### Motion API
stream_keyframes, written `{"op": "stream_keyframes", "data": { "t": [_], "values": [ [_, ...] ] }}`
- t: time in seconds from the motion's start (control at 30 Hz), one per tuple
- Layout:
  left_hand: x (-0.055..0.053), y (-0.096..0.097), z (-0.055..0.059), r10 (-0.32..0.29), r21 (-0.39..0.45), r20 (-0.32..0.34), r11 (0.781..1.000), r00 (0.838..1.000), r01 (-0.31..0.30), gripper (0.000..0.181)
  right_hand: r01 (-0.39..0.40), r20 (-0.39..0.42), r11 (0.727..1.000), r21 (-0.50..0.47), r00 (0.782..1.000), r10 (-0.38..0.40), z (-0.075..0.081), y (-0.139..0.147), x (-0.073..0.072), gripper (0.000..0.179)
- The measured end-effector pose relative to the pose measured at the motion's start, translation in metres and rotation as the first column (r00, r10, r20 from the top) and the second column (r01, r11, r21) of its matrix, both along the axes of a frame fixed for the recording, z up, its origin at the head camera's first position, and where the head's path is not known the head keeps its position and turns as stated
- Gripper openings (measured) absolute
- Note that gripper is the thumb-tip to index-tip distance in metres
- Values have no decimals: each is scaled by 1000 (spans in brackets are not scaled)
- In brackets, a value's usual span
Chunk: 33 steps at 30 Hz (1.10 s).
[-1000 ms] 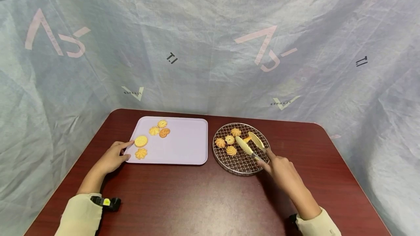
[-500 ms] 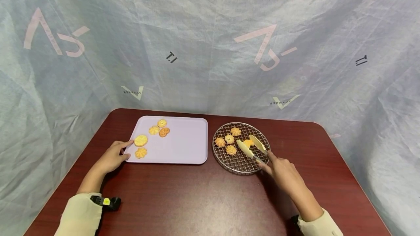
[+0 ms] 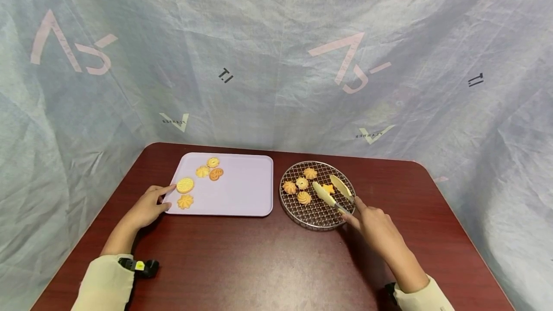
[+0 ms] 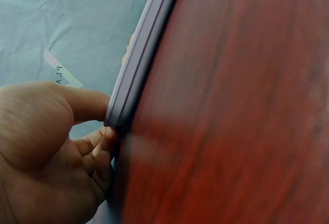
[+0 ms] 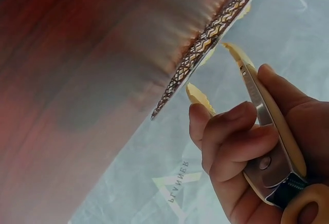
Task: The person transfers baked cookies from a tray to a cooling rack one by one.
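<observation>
My right hand (image 3: pixel 377 228) grips a pair of tongs (image 5: pixel 267 154) with cream tips, low over the round wire rack (image 3: pixel 308 217). The tongs' two arms stand apart, one on each side of a star-shaped yellow cookie (image 3: pixel 329 189) lying on the mesh. Left of it on the rack are several piped cookies, among them a swirled one (image 3: pixel 304 198). My left hand (image 3: pixel 149 206) pinches the lilac tray (image 3: pixel 246 191) at its near left corner, thumb and fingers at the rim (image 4: pixel 131 75). Several cookies rest on the tray's left half, including a large round one (image 3: pixel 185 185).
Both the tray and the rack stand on a dark red wooden table (image 3: pixel 242 253), side by side with a narrow gap. A pale printed cloth (image 3: pixel 268 61) hangs behind the table and along its sides.
The tongs have spread wider and shifted slightly right. The star-shaped cookie, earlier tilted between their tips, now lies flat on the rack. My left hand and the tray have stayed put.
</observation>
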<state>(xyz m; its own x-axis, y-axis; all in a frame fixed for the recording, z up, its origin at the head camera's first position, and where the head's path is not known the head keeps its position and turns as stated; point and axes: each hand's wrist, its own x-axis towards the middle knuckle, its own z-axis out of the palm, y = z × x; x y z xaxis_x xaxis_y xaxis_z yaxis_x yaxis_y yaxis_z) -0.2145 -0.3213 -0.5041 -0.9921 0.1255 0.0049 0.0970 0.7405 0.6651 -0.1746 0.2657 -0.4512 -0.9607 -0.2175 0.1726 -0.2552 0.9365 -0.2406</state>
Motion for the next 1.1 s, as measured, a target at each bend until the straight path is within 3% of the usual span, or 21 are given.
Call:
{"op": "stream_keyframes", "data": {
  "t": [0.67, 1.1],
  "values": [
    [0, -1, -1, -13, -12, -22, 1000, 1000, 13, 55, -14, -3, 999, -35, 1000, 14, 7, -19, 1, 63],
    [1, -1, -1, -9, -1, -22, 1000, 1000, 9, 54, -61, 7, 998, -22, 998, 61, 8, -43, -7, 61]
  ]
}}
